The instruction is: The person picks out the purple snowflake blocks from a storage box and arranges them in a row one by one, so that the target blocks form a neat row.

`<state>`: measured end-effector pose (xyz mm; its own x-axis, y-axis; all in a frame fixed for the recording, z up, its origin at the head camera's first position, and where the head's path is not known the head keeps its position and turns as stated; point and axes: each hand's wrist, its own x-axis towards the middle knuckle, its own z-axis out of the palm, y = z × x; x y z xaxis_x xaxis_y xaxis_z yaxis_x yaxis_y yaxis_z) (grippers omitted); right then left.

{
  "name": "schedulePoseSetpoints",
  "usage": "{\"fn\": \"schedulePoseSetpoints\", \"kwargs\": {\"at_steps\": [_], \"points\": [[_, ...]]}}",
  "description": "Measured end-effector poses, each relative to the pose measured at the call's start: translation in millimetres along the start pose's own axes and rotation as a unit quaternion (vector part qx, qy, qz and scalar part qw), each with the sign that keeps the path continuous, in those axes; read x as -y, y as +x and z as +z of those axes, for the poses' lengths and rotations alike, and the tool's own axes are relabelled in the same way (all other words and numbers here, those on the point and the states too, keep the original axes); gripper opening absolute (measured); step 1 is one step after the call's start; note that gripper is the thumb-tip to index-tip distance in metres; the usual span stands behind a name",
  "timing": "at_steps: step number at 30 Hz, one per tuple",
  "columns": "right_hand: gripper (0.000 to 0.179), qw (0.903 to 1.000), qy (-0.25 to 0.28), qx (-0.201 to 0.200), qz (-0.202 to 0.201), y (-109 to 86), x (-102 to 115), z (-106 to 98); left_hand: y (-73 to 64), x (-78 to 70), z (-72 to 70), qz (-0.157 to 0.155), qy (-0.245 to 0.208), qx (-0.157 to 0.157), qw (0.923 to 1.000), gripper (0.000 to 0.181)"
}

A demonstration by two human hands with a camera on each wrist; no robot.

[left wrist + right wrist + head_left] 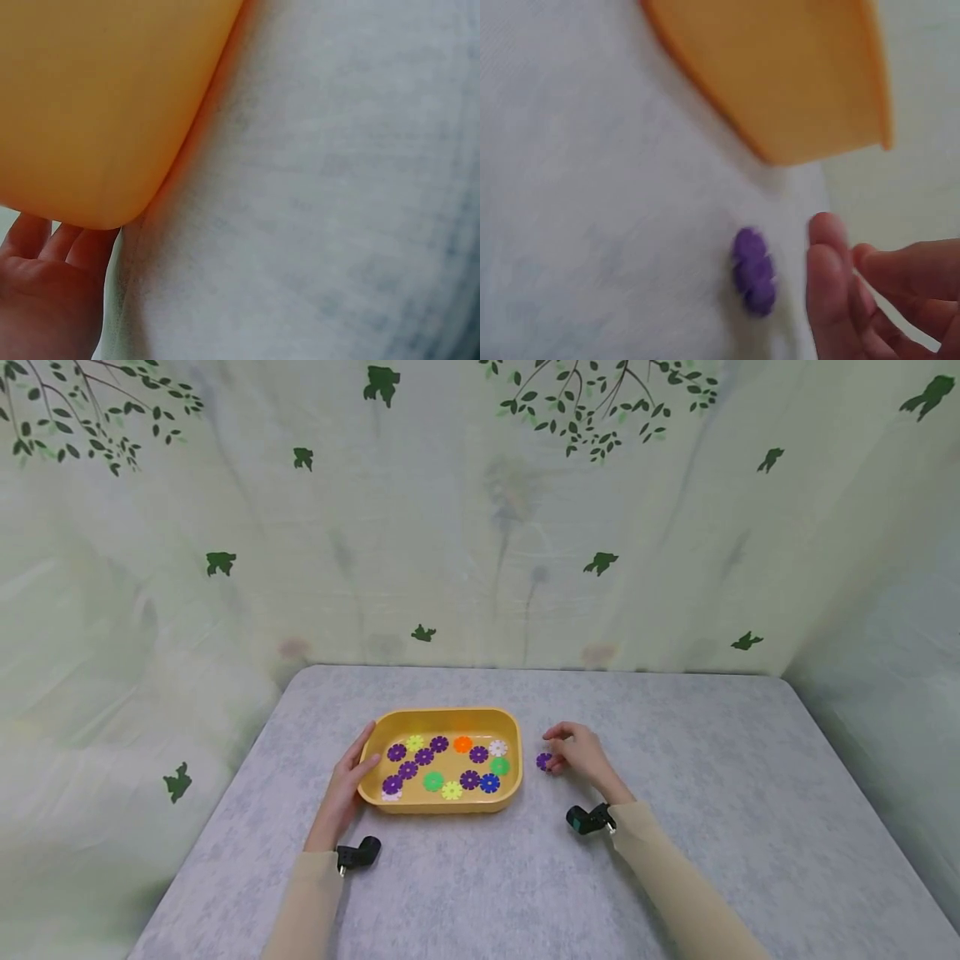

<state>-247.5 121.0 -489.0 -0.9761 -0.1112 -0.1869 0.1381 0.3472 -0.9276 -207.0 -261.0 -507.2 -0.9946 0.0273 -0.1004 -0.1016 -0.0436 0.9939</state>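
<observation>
A yellow tray point(450, 807) sits on the table with several notched, flower-shaped discs lying inside, many of them purple. My left hand point(347, 787) grips its left side, thumb over the rim and fingers along the outer wall. In the left wrist view, the fingers point(56, 244) pass out of sight behind the tray. To the right of the tray, a purple notched disc point(543, 762) is beside my right hand point(583, 755). The right wrist view shows this disc point(754, 271) apart from the loosely bent fingertips point(826, 281), which hold nothing.
A grey mottled table point(720, 827) extends around the tray on all sides. A pale curtain point(465, 527) printed with leaves stands behind the table's back edge. Small black cameras are strapped to both wrists.
</observation>
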Motion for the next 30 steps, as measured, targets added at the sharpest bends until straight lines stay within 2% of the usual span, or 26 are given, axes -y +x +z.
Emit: {"fn": "schedulePoseSetpoints", "kwargs": {"at_steps": [4,8,12,17,20,25,30], "points": [[0.022,0.9984,0.049,-0.006,-0.029,0.4,20.1,1.7,-0.4,-0.6,0.1,0.000,0.000,0.001,1.0000,0.058],[0.025,0.9941,0.092,0.024,-0.052,0.0,39.3,10.8,-1.3,-1.5,0.6,0.000,0.003,0.001,1.0000,0.058],[0.027,0.9914,0.103,0.059,-0.055,-0.4,54.7,29.0,-1.5,-1.5,0.7,-0.001,0.011,-0.002,0.9999,0.058],[0.032,0.9869,0.111,0.112,-0.036,-0.6,67.3,55.3,-0.8,-1.0,1.3,-0.003,0.011,-0.006,0.9999,0.059],[0.031,0.9839,0.122,0.129,-0.021,0.4,69.7,70.3,-0.9,-0.9,1.7,-0.002,0.008,-0.006,1.0000,0.059],[0.030,0.9841,0.132,0.118,0.016,3.2,68.9,88.9,-1.7,-1.2,1.5,0.005,0.009,-0.005,0.9999,0.058],[0.031,0.9853,0.134,0.096,0.045,4.7,65.3,98.2,-2.2,-1.3,1.2,0.006,0.008,-0.005,0.9999,0.058]]}}
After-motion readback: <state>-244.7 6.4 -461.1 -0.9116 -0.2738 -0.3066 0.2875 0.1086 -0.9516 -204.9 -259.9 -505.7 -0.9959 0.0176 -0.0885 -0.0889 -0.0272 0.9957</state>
